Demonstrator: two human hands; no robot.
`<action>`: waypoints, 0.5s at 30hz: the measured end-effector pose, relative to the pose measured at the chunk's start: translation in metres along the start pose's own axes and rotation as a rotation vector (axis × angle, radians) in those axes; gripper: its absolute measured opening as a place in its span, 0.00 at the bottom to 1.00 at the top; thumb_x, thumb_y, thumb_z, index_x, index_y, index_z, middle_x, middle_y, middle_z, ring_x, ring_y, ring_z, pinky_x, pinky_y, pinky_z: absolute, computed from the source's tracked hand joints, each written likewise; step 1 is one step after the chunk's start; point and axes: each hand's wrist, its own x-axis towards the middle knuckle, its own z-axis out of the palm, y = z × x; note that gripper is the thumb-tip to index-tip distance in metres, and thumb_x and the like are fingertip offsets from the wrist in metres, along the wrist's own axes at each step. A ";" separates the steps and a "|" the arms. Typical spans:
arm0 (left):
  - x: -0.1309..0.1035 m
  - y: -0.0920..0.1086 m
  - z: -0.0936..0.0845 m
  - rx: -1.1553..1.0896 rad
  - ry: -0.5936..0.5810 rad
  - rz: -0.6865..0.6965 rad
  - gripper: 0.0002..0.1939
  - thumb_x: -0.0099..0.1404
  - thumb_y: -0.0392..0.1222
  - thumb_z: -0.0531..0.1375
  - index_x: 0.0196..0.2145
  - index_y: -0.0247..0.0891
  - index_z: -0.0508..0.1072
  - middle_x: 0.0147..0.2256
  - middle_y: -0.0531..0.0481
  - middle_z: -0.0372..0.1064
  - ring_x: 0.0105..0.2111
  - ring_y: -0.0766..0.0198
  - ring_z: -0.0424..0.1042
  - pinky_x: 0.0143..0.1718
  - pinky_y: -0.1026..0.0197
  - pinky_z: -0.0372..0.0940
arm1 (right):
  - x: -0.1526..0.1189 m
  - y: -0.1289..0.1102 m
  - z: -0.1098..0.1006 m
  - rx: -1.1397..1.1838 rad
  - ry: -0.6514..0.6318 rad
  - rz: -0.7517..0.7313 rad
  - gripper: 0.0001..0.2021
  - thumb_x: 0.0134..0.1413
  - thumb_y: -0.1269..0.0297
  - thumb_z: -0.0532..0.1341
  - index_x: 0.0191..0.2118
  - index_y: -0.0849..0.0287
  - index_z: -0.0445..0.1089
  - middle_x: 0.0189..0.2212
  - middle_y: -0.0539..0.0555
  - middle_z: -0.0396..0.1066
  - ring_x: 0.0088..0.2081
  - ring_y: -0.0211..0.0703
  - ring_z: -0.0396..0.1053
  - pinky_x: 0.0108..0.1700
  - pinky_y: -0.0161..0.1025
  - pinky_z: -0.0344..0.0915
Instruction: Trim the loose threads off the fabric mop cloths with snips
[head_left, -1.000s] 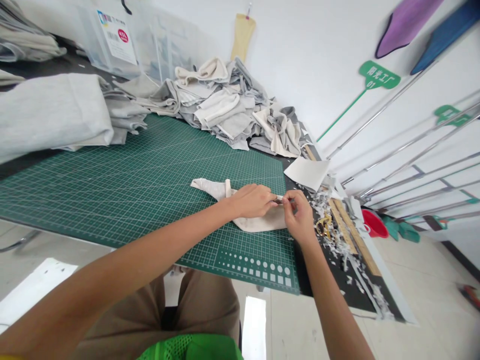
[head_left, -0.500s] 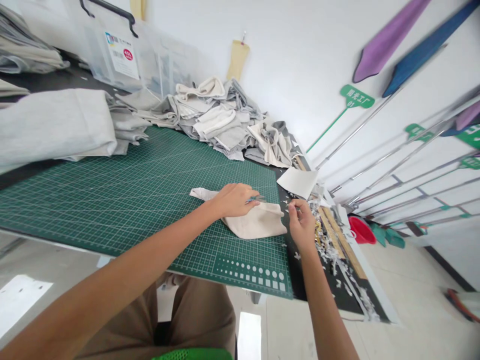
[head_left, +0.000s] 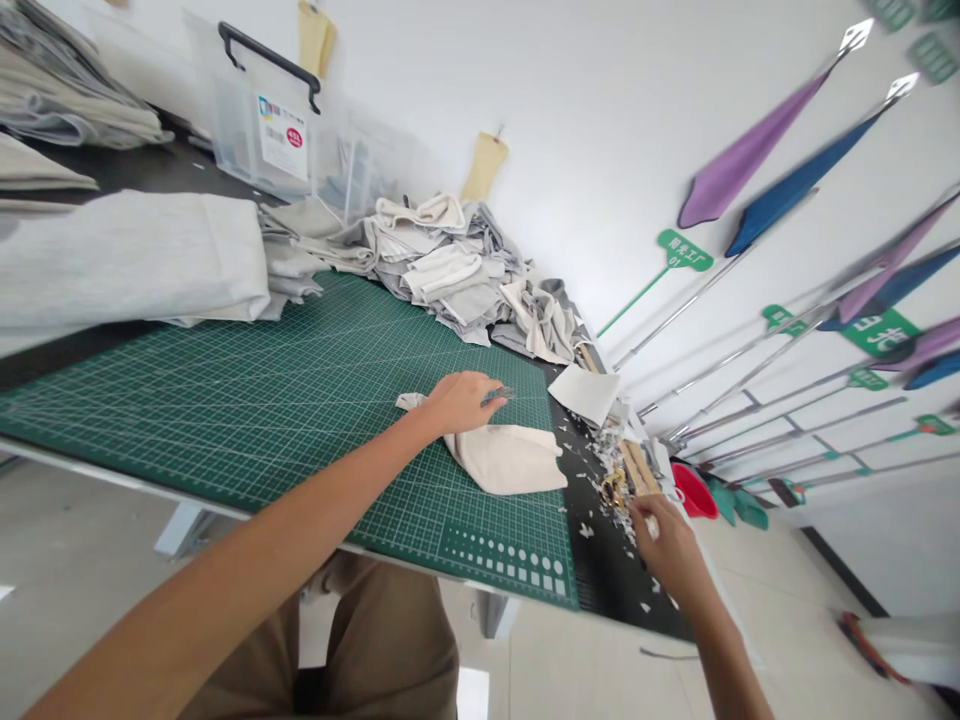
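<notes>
My left hand (head_left: pixel 466 402) is closed around small thread snips (head_left: pixel 504 395), whose metal blades point right from the fingers. Beneath and beside that hand lies a cream piece of cloth (head_left: pixel 514 460) on the green cutting mat (head_left: pixel 337 370). The cloth's right edge is notched and reaches close to the mat's edge. Over the scraps at the right side of the table is my right hand (head_left: pixel 667 545), its fingers pinched together. A pale bit shows by those fingers, but I cannot tell whether it is held. Small white scraps (head_left: pixel 587 530) lie around it.
A heap of grey and cream cloth pieces (head_left: pixel 457 270) lies at the back, with folded fabric (head_left: pixel 150 250) at left. Gold-handled scissors (head_left: pixel 615 487), a wooden ruler (head_left: pixel 639 468) and a white sheet (head_left: pixel 585 393) sit at right. Behind stands a clear plastic box (head_left: pixel 262 130).
My right hand has moved from the cloth's notched edge right and toward me, over the scraps. The left hand stays at the cloth with the snips. The view has shifted to the right.
</notes>
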 end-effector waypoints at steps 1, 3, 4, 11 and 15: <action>0.000 0.000 0.000 0.000 0.003 -0.004 0.20 0.68 0.52 0.51 0.50 0.41 0.72 0.43 0.48 0.74 0.43 0.57 0.73 0.43 0.58 0.66 | -0.005 0.005 0.000 -0.030 -0.045 -0.006 0.10 0.57 0.58 0.54 0.32 0.57 0.67 0.32 0.56 0.71 0.37 0.49 0.69 0.42 0.45 0.65; -0.001 -0.001 -0.001 0.002 0.008 -0.013 0.20 0.68 0.52 0.51 0.51 0.40 0.71 0.44 0.47 0.74 0.43 0.56 0.73 0.44 0.58 0.66 | -0.014 0.011 0.001 -0.074 -0.125 0.018 0.11 0.56 0.58 0.54 0.31 0.57 0.69 0.32 0.56 0.73 0.36 0.49 0.71 0.41 0.44 0.66; -0.001 -0.002 -0.002 0.005 0.009 -0.017 0.20 0.68 0.52 0.51 0.51 0.40 0.71 0.44 0.47 0.74 0.44 0.56 0.73 0.44 0.58 0.66 | -0.016 0.012 0.002 -0.090 -0.151 0.042 0.11 0.56 0.58 0.54 0.31 0.56 0.70 0.31 0.55 0.74 0.35 0.49 0.71 0.40 0.44 0.66; -0.001 -0.004 -0.004 0.016 0.007 -0.012 0.21 0.68 0.53 0.50 0.51 0.40 0.71 0.43 0.47 0.74 0.43 0.55 0.73 0.43 0.58 0.66 | -0.015 0.003 0.003 -0.162 -0.145 0.214 0.14 0.54 0.59 0.53 0.39 0.53 0.76 0.33 0.54 0.78 0.30 0.48 0.75 0.35 0.43 0.69; -0.001 -0.003 -0.005 0.015 0.008 -0.012 0.21 0.69 0.53 0.49 0.51 0.40 0.71 0.42 0.47 0.74 0.42 0.55 0.73 0.42 0.58 0.66 | -0.010 -0.005 -0.006 -0.184 -0.130 0.209 0.14 0.54 0.58 0.55 0.39 0.51 0.76 0.34 0.52 0.79 0.34 0.50 0.76 0.36 0.43 0.70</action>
